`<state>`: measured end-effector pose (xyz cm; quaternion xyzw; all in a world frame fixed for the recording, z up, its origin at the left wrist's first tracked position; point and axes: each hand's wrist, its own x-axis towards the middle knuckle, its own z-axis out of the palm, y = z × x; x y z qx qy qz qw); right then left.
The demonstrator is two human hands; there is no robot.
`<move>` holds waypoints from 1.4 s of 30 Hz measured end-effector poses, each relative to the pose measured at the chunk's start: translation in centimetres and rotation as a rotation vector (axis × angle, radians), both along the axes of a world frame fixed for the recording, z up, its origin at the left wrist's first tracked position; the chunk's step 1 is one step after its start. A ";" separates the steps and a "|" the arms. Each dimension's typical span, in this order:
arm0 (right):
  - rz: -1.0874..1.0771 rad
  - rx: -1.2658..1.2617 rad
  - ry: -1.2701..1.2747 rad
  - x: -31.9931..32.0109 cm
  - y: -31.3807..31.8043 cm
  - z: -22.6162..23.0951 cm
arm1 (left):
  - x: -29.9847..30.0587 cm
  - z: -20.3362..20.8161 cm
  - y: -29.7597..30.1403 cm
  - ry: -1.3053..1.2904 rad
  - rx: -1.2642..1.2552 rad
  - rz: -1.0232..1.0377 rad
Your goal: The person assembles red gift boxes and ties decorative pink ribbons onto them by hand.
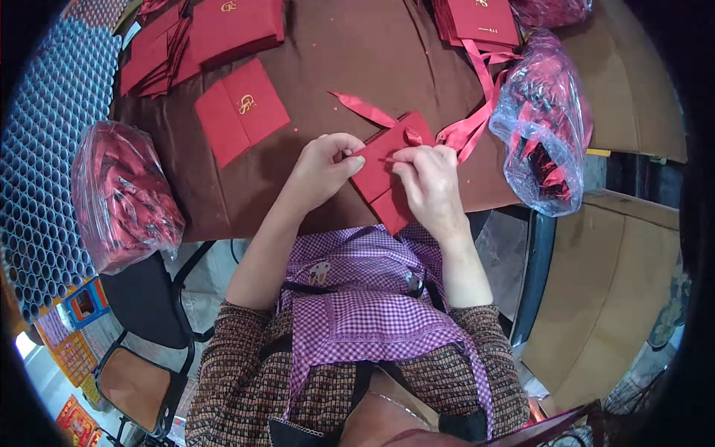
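The fingers of the left hand (320, 170) make a narrow pinch between thumb and forefinger at the left edge of a red paper envelope (381, 179); whether they grip anything is hidden. The thumb and forefinger of the right hand (433, 179) are also drawn close over its face, and I cannot tell what, if anything, they hold. The envelope sits slantwise between the hands, near the table's front edge, with a red satin ribbon tail (365, 109) reaching out past its top. Working the ribbon neatly probably calls for light, even tension from both pinches, the satin kept flat and untwisted, and the paper steadied so it doesn't crease. Beyond, on the brown tablecloth (249, 190), a gold-marked red envelope (231, 123) lies to the left, while loose red ribbons (477, 123) trail at the right, best kept clear of the right wrist.
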<state>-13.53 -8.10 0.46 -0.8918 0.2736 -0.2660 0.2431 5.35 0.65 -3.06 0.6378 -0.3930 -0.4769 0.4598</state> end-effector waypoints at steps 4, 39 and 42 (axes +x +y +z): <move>-0.011 0.002 -0.021 0.2 1.0 -0.5 | -0.2 1.0 0.0 -0.118 -0.060 0.000; -0.026 0.158 0.067 1.3 1.4 0.8 | -3.7 2.9 1.1 -0.499 -0.347 0.121; -0.120 0.737 0.123 1.3 0.7 0.7 | -4.2 2.3 1.1 -0.670 -0.467 0.092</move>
